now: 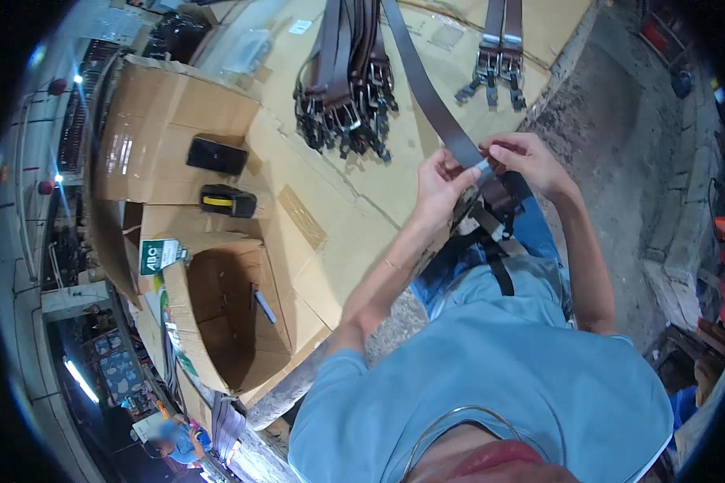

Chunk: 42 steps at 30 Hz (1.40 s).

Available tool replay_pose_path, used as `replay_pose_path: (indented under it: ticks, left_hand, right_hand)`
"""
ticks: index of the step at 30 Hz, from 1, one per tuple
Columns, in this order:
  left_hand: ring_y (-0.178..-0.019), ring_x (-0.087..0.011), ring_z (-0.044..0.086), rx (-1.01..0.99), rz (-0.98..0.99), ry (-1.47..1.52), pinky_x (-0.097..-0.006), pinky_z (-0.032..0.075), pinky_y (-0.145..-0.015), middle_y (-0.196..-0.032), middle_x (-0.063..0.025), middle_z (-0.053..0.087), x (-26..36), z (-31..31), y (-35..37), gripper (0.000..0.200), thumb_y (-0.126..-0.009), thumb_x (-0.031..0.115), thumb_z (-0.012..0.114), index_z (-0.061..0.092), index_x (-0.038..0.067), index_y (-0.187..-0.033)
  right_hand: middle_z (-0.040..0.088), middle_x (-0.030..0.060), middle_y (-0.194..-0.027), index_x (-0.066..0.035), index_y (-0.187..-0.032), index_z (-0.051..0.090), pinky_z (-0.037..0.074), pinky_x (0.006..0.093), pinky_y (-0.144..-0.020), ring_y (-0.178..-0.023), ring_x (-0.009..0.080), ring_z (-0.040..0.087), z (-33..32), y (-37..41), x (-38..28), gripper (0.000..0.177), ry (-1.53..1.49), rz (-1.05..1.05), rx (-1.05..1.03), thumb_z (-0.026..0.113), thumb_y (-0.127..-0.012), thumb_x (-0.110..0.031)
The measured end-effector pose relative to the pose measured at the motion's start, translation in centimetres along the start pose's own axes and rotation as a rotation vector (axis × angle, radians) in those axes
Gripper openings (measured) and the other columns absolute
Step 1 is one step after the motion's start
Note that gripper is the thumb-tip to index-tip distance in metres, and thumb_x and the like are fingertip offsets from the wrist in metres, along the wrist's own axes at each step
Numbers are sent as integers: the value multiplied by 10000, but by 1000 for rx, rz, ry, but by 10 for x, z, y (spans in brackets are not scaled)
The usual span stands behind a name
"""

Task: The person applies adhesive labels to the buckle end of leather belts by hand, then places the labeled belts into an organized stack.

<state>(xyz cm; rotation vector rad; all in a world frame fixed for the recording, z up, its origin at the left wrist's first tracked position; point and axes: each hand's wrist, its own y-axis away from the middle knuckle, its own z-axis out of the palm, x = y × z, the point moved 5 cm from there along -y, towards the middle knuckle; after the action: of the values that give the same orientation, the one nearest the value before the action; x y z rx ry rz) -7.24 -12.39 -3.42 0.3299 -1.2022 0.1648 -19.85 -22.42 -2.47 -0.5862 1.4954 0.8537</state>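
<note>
A long dark brown belt point(427, 90) runs down from the table's far edge to my two hands. My left hand point(443, 187) pinches it between thumb and fingers close to the table's near edge. From the other side, my right hand point(530, 164) grips the same belt, its fingertips nearly meeting the left ones. A small pale band point(483, 167) shows on the belt between the thumbs. Below the hands, the belt's lower end is partly hidden against my body. A thick bundle of buckled belts point(345, 76) lies left of my hands, and a smaller group of belts point(502, 40) lies beyond them.
Cardboard point(338, 205) covers the table. On the left stands an open carton point(278, 354) with a blue stick-like object point(263, 307) inside. Near it lie a black object point(217, 155) and a black-and-yellow object point(228, 201). Another person point(184, 443) sits at lower left.
</note>
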Motion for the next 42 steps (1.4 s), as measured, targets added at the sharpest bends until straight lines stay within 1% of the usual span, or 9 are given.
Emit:
replay_pose_path:
  ticks: [2, 4, 8, 13, 16, 18, 33, 36, 42]
  left_hand:
    - [-881, -148, 603, -17, -10, 233, -278, 492, -777, -959, -69, 617, -9, 5, 7, 318, -768, -89, 619, 534, 3, -1060]
    - [-866, -157, 593, -69, -63, 431, -282, 487, -773, -960, -67, 609, -20, 10, 17, 325, -775, -49, 637, 527, 13, -1074]
    - [-822, -177, 540, -383, -42, 1040, -299, 479, -760, -992, -67, 580, -46, 15, 39, 353, -802, 63, 667, 501, 35, -1112]
    - [-807, -217, 574, 64, -60, 616, -348, 511, -750, -986, -109, 578, -41, 9, 73, 498, -932, 405, 454, 468, -23, -1187]
    - [-832, -234, 586, 192, -53, 824, -358, 522, -766, -1092, -145, 568, -39, 18, 84, 495, -956, 393, 406, 459, -31, -1206]
    - [-834, -232, 587, 164, -34, 837, -328, 522, -752, -1176, -167, 540, -37, 24, 87, 487, -969, 380, 377, 454, -32, -1217]
    - [-807, -194, 557, 239, 11, 868, -293, 487, -723, -871, -125, 569, -50, 23, 83, 477, -943, 446, 430, 496, 0, -1096]
    - [-810, -193, 566, 60, 103, 851, -297, 497, -732, -889, -129, 574, -52, 24, 77, 494, -941, 458, 423, 483, 6, -1129]
    - [-822, -225, 603, 264, -18, 908, -296, 572, -673, -933, -139, 572, -38, 36, 60, 591, -909, 497, 465, 478, -50, -1132]
  right_hand:
    - [639, 71, -985, 26, -1134, 574, 482, 303, -808, -915, 161, 604, 0, -19, 19, 356, -15, -3, -41, 549, -915, -253]
    - [622, 88, -1006, 32, -1221, 492, 470, 295, -824, -939, 173, 592, 19, -36, 41, 467, -492, 216, -212, 538, -918, -320]
    - [616, 33, -854, 6, -1159, 499, 478, 241, -639, -746, 124, 594, 68, -34, 28, 433, -840, 103, -682, 641, -861, -275]
    - [582, -16, -728, -51, -872, 602, 395, 195, -480, -573, 51, 527, 69, -32, 28, 246, -639, 141, -155, 731, -788, -242]
    - [594, -20, -742, -52, -886, 607, 387, 192, -478, -583, 47, 530, 62, -25, 17, 239, -502, 79, -110, 735, -785, -226]
    - [603, -22, -751, -46, -909, 615, 378, 186, -486, -593, 43, 532, 60, -27, 21, 244, -526, 42, -72, 736, -782, -216]
    - [631, 1, -749, -22, -913, 643, 366, 176, -484, -596, 43, 545, 50, -30, 5, 266, -518, -37, -21, 766, -740, -183]
    - [635, 3, -751, -23, -903, 649, 381, 185, -491, -604, 46, 549, 44, -31, 7, 265, -498, -41, 21, 771, -732, -184]
    - [643, 16, -753, -1, -910, 651, 432, 203, -546, -643, 63, 573, 35, -23, -11, 303, -360, -52, 25, 785, -715, -191]
